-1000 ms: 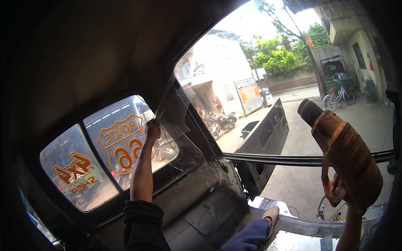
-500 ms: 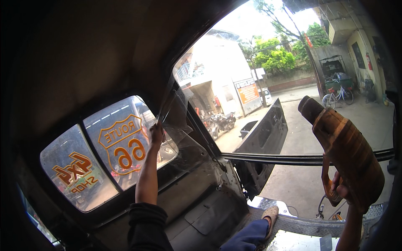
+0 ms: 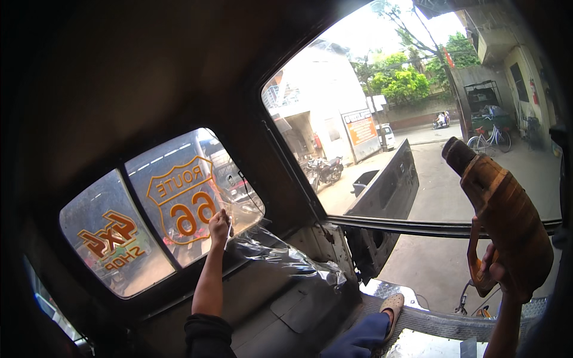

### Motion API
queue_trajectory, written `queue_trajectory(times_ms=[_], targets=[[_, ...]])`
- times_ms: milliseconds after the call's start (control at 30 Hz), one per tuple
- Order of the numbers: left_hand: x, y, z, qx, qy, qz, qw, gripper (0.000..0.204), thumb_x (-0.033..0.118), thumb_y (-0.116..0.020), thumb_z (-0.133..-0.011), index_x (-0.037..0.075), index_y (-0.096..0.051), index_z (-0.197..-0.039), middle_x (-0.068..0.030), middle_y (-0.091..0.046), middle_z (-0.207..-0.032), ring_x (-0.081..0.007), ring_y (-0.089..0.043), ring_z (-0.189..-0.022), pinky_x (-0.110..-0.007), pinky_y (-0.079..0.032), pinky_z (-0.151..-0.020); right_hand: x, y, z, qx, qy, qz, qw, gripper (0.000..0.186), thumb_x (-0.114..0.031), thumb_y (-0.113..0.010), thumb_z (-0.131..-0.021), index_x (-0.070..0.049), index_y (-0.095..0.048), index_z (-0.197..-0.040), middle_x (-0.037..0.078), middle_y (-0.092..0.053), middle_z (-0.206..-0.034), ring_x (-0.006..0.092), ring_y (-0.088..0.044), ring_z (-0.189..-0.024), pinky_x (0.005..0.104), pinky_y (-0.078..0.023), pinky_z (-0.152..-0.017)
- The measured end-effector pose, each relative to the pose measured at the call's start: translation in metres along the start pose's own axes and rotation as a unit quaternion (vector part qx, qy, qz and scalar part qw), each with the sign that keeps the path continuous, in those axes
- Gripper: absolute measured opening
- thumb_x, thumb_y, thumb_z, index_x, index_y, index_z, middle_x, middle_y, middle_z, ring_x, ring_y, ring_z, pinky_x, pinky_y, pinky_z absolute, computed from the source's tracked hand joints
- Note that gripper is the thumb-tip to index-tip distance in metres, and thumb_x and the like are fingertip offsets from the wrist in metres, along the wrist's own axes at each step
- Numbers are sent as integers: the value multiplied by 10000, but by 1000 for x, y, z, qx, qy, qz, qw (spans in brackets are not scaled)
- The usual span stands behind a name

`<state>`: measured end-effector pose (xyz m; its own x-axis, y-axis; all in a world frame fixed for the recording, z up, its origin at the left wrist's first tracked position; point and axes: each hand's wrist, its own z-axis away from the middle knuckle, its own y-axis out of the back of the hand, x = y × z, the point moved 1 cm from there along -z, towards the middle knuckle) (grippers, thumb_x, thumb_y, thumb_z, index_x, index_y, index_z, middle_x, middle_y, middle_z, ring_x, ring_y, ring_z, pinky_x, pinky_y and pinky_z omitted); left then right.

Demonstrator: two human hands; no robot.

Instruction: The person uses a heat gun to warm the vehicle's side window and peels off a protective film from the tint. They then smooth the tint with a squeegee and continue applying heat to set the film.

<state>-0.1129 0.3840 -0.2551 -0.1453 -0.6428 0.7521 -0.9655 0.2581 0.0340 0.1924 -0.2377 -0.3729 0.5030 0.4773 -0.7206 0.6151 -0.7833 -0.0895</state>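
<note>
Head view: from where I stand in this dark vehicle cabin (image 3: 173, 71), there is an orange-lettered two-pane window (image 3: 138, 174) over a black wall (image 3: 280, 313), and at the right a wide opening (image 3: 441, 227) to a bright concrete yard (image 3: 439, 197). The hands are well apart: the left hand (image 3: 219, 228) is closed on a crinkled clear film (image 3: 292, 261), which hangs down to the right below the window, while the right hand (image 3: 495, 267) grips the handle (image 3: 474, 258) of an orange-brown pistol-shaped tool (image 3: 510, 209), its nozzle (image 3: 458, 155) directed up and leftward
</note>
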Motion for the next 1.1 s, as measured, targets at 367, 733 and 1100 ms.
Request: queue_trajectory(times_ms=[367, 733, 1100], targets=[[-36, 10, 215, -306, -164, -371, 861, 671, 309, -709, -761, 104, -385, -1313, -137, -594, -739, -352, -599, -663, -411, -481, -621, 28, 65, 0, -51, 86, 20, 995, 644, -296, -749, -731, 32, -407, -1168, 100, -535, -809, 168, -586, -679, 292, -517, -611], [-135, 159, 453, -447, 131, -516, 719, 603, 531, -564, -816, 181, -465, -1297, -132, -609, -881, -326, -600, -854, -399, -487, -727, 53, 129, 5, 46, 104, 74, 991, 499, -295, -660, -810, -35, -367, -1119, 74, -498, -833, 163, -564, -627, 255, -490, -562], [-56, 70, 304, -664, 293, -474, 499, 571, 575, -547, -817, 130, -609, -1168, -135, -553, -1232, -313, -507, -1149, -380, -420, -948, 51, 82, 4, -117, -13, 6, 993, 655, -321, -750, -723, 10, -363, -1136, 109, -560, -883, 188, -609, -698, 281, -513, -611]])
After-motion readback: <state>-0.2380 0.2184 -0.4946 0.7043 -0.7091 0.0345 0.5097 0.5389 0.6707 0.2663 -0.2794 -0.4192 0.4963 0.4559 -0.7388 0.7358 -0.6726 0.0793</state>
